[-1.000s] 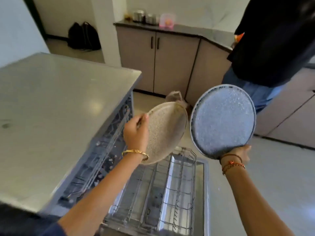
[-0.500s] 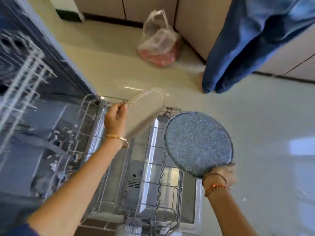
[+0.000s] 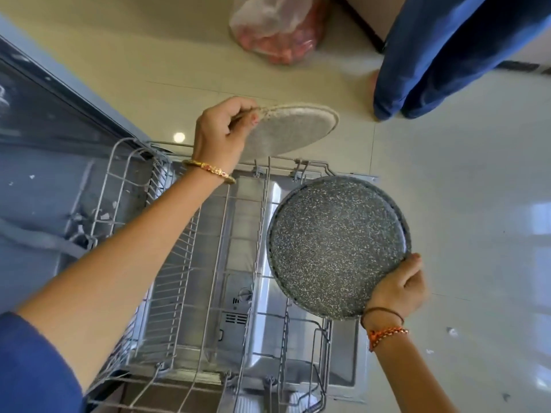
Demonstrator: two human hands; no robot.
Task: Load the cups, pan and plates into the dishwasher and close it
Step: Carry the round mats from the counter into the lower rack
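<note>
Left hand (image 3: 222,131): fingers and thumb curled, pinching the near rim of the beige plate (image 3: 290,131), held out beyond the far end of the rack (image 3: 190,263)
Right hand (image 3: 398,289): fingers curled round the lower edge of the grey plate (image 3: 337,248), which hangs over the rack's right side
Key relation: both plates are in the air above the rack, which lies below and between the hands; its tine rows run away from the person, so each plate likely has to turn on edge, across the rows, before going down
Nearer hand: the right, with its plate already over the wires, seems closer to a slot; the left would need to draw back first
Beige plate: round, flat, speckled matt face, raised paler rim, tilted near level
Grey plate: round, dark speckled stone-look face, shallow lip, face toward the camera
Rack: light coated wire, open grid, no dishes seen in it; pulled out over the lowered steel door (image 3: 253,222)
Stage: loading hardly begun, door not closed
</note>
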